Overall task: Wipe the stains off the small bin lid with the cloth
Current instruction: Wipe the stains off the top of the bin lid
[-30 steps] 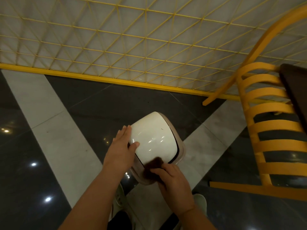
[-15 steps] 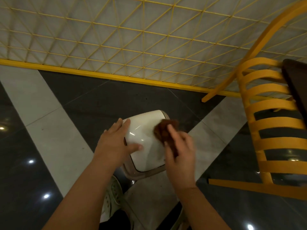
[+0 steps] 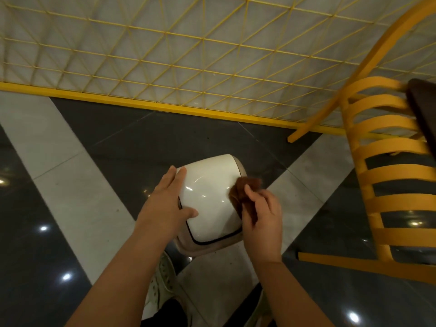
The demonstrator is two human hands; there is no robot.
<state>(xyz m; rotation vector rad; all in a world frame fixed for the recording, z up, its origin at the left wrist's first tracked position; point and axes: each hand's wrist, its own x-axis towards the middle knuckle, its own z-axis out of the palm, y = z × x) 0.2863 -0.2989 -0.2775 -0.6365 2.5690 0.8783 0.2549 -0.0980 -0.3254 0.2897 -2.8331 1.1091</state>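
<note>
A small bin with a glossy white lid [image 3: 210, 197] and a beige rim stands on the floor at the centre of the view. My left hand [image 3: 165, 204] grips the lid's left edge, fingers along the side and thumb laid on top. My right hand [image 3: 262, 218] is closed on a brown cloth [image 3: 243, 194] and presses it against the lid's right edge. No stain shows on the bare white surface.
A yellow slatted chair [image 3: 387, 175] with a dark seat stands close on the right. A yellow wire-mesh fence [image 3: 188, 57] with a solid base rail runs across behind the bin. My white shoes [image 3: 162, 284] rest on the glossy dark and pale tiled floor [image 3: 70, 185] below the bin.
My right hand has carried the cloth from the lid's near edge up to its far right edge, then slightly right. My left hand stays on the lid's left side.
</note>
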